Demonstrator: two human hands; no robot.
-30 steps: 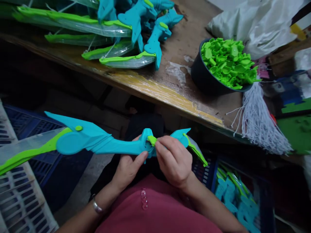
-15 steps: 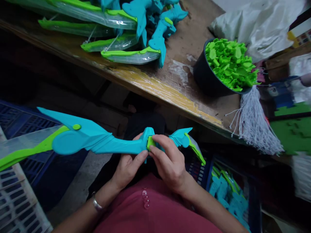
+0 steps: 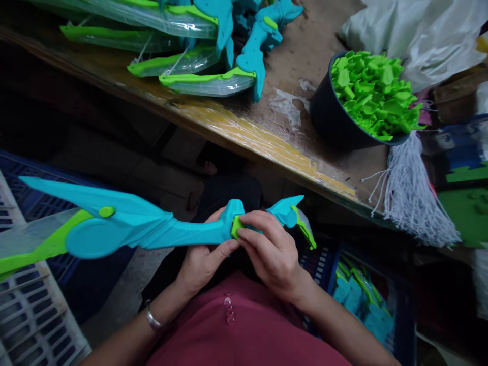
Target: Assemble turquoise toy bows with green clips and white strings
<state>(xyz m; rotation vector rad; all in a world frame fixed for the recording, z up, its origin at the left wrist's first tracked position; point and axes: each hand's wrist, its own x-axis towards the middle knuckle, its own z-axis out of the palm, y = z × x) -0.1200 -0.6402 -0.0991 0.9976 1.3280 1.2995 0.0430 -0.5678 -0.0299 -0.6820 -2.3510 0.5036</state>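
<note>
A long teal toy bow [image 3: 145, 231] with lime-green trim lies across my lap, its left limb reaching out over the crates. My left hand [image 3: 202, 262] grips the bow's handle from below. My right hand [image 3: 272, 254] is closed over the handle from the right, with the thumb and fingers pressing a small green clip [image 3: 236, 226] against the grip. The bow's right tip [image 3: 293, 216] sticks out past my right hand.
The wooden workbench [image 3: 267, 142] holds a pile of finished teal and green bows [image 3: 213, 46], a dark bowl of green clips [image 3: 366, 96], white strings [image 3: 412, 193] and a white bag [image 3: 415, 30]. Blue and white crates [image 3: 34, 305] stand left; a crate with teal parts [image 3: 362, 305] stands right.
My right hand has pushed the green clip from sticking up down against the handle. The bow's left limb has dropped slightly.
</note>
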